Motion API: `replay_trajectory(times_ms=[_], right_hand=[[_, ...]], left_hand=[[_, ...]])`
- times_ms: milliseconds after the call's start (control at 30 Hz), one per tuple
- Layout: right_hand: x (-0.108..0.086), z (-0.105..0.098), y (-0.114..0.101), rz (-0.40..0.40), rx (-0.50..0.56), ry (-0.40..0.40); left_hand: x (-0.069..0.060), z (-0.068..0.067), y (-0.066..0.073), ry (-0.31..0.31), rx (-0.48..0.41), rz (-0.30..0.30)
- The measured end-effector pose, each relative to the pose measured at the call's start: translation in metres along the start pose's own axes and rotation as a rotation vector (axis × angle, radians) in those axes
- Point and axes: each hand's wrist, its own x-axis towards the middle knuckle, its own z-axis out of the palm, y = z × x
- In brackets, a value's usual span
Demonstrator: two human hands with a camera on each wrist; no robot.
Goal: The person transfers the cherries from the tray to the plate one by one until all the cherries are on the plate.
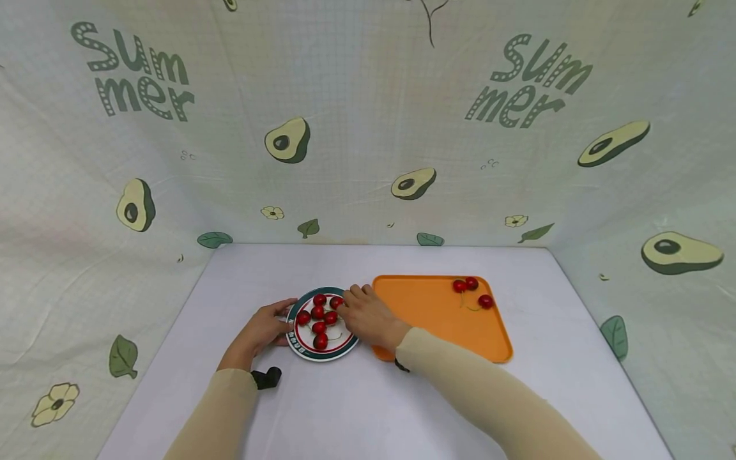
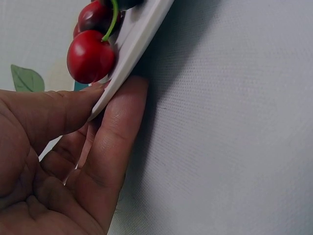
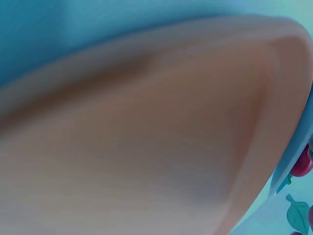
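A round plate [image 1: 297, 346] with a dark green rim and a red ring holds several red cherries [image 1: 319, 328] with stems. My left hand [image 1: 266, 329] grips its left edge; in the left wrist view the thumb [image 2: 63, 113] lies on the rim and a finger is underneath. Over the plate's right edge, my right hand [image 1: 370, 316] pinches a cherry [image 1: 336, 302] at its fingertips, which partly cover it. To the right lies an orange tray [image 1: 425, 313], with a pair of cherries [image 1: 465, 285] near its far right corner and another cherry [image 1: 485, 301] just below them.
Both items rest on a white table [image 1: 356, 409]. Behind and beside it hangs a pale cloth [image 1: 345, 83] printed with avocados, leaves and lettering. The right wrist view is mostly filled by a blurred, pale-brown tray edge [image 3: 274, 122]. A black strap [image 1: 267, 377] sits at my left wrist.
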Motion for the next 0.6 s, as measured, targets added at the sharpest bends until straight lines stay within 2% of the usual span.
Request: replay_trajectory(times_ms=[300, 600], right_hand=[[0.0019, 0.0028, -0.0011, -0.011, -0.043, -0.008], [0.0010, 0.0037, 0.0005, 0.007, -0.022, 0.003]], left_hand=[[-0.0014, -0.0012, 0.0007, -0.006, -0.001, -0.003], [0.0005, -0.0016, 0.0005, -0.010, -0.010, -0.011]])
